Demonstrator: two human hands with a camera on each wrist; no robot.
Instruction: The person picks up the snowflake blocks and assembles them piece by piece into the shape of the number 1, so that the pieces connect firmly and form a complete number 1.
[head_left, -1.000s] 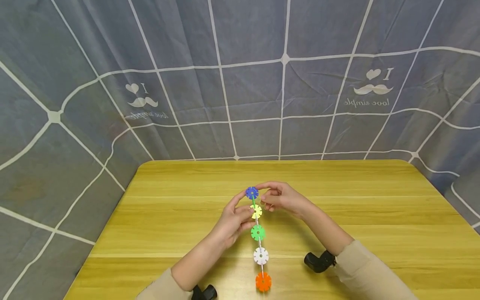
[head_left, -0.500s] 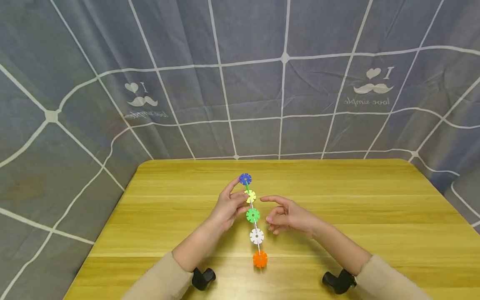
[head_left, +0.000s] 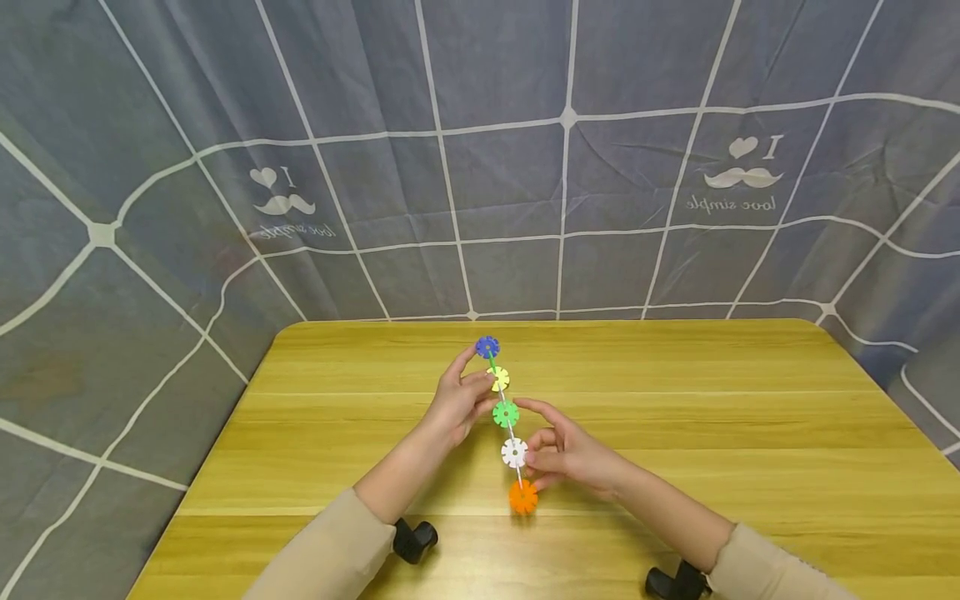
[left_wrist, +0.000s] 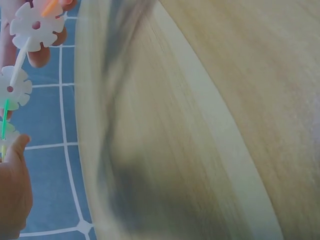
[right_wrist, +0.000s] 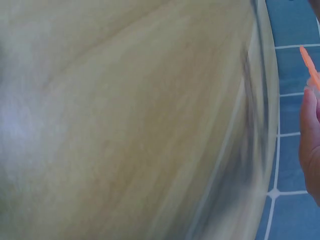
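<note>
A chain of notched plastic discs runs toward the person in the head view: blue (head_left: 487, 342), yellow (head_left: 502, 379), green (head_left: 506, 419), white (head_left: 512, 458) and orange (head_left: 523, 500). More discs stand edge-on between them as thin links. My left hand (head_left: 452, 406) pinches the yellow disc, its index finger reaching to the blue one. My right hand (head_left: 576, 457) holds the white disc at its right edge with thumb and curled fingers; its index finger extends to the green disc. The right wrist view catches only the thumb side and the orange disc (right_wrist: 311, 67) edge-on.
A wooden table (head_left: 360, 358) lies under both hands. Behind it hangs a grey-blue curtain (head_left: 510, 183) with white lines and printed mustaches. Black camera mounts (head_left: 414, 542) sit by the sleeves.
Both hands first drew apart; the right hand left the blue end and came nearer the person to the white disc. The left hand and the chain moved away and slightly left.
</note>
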